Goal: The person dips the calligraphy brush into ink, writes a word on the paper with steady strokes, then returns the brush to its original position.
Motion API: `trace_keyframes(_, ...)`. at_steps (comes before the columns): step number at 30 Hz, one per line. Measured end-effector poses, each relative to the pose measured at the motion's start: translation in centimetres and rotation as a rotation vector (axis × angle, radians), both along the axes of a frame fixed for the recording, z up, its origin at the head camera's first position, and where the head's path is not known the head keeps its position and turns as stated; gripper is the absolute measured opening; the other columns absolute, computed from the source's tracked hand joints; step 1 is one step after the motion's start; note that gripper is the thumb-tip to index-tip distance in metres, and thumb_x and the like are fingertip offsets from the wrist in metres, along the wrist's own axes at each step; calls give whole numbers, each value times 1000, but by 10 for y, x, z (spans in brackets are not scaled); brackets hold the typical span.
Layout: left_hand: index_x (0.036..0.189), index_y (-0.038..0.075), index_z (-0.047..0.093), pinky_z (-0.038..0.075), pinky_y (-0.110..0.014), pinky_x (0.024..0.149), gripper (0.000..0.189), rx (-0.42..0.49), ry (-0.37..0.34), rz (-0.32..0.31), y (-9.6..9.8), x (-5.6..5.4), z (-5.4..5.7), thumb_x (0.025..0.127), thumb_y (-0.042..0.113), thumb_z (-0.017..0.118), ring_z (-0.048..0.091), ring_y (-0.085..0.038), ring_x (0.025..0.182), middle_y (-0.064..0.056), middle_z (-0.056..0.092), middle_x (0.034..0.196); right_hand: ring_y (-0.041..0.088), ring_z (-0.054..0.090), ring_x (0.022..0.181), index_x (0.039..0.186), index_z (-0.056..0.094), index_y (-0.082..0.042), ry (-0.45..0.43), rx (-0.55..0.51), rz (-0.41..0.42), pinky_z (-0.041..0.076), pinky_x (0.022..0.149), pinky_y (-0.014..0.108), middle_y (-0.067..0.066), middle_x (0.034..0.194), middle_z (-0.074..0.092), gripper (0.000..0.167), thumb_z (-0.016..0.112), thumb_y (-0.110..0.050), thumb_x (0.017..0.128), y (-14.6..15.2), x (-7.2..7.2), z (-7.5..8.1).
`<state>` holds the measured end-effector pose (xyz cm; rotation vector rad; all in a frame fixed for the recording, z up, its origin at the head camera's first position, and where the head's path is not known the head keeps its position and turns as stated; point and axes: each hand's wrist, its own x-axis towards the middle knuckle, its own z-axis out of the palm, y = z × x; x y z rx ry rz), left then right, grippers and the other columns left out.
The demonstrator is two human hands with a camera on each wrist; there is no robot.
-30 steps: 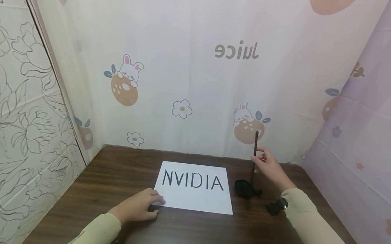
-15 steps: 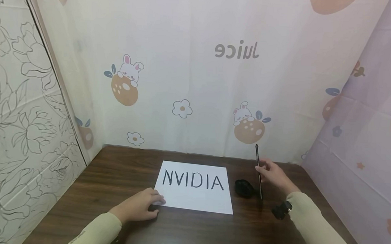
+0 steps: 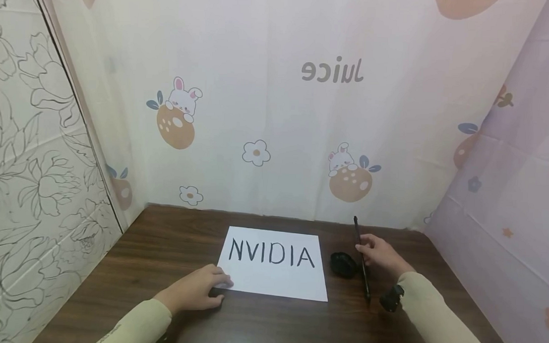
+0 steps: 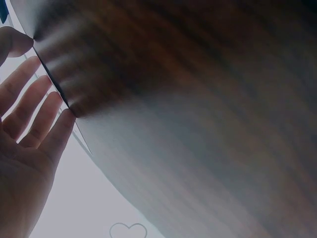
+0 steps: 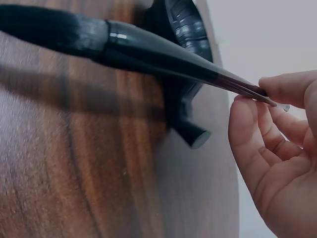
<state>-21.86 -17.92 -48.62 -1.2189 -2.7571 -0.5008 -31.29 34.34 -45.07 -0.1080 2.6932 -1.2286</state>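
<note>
My right hand pinches the dark handle of a calligraphy brush between thumb and fingers. The brush slants, handle end up and away, dark bristles down toward me; in the right wrist view its bristle tip points left, above the wood. Just left of it sits a small black dish, with a stubby spout-like arm showing behind the brush. My left hand lies with fingertips on the lower left corner of a white paper sheet, which bears "NVIDIA" in black strokes.
A dark wood-grain table carries everything. Behind it hangs a pale printed curtain with rabbits and flowers; similar cloth borders both sides. A black wrist camera sits at my right sleeve.
My right hand has lowered and come nearer, drawing the brush from upright beside the dish to a slant on its right. The left hand and paper stay put.
</note>
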Motion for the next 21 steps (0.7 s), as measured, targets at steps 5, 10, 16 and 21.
trace_keyframes(5, 114, 14, 72, 51, -35, 90, 27, -7, -8, 11, 0, 1, 0, 88, 20, 71, 58, -13, 102, 5, 66, 110, 23, 61, 78, 142, 39, 13, 20, 58, 25, 56, 72, 38, 13, 91, 60, 60, 60, -25, 101, 4, -1, -8)
trace_keyframes(10, 113, 12, 72, 51, -35, 89, 27, 1, -1, 1, 1, 1, 3, 87, 18, 72, 59, -14, 102, 4, 66, 109, 22, 62, 78, 140, 41, 14, 39, 86, 24, 56, 71, 38, 13, 90, 62, 58, 60, -25, 101, 4, -1, -11)
trace_keyframes(16, 114, 13, 72, 51, -35, 91, 27, -11, -32, 25, 2, 2, 5, 88, 19, 72, 58, -14, 103, 5, 65, 110, 22, 61, 78, 138, 44, 14, 61, 110, 10, 55, 69, 38, 12, 89, 63, 56, 60, -23, 101, 1, 0, -11)
trace_keyframes(21, 114, 13, 72, 51, -35, 90, 27, -4, -13, 18, 1, 2, 3, 87, 19, 72, 58, -13, 102, 5, 65, 109, 22, 61, 78, 136, 48, 13, 72, 136, 10, 53, 67, 37, 9, 84, 63, 53, 61, -24, 100, 0, -2, -11)
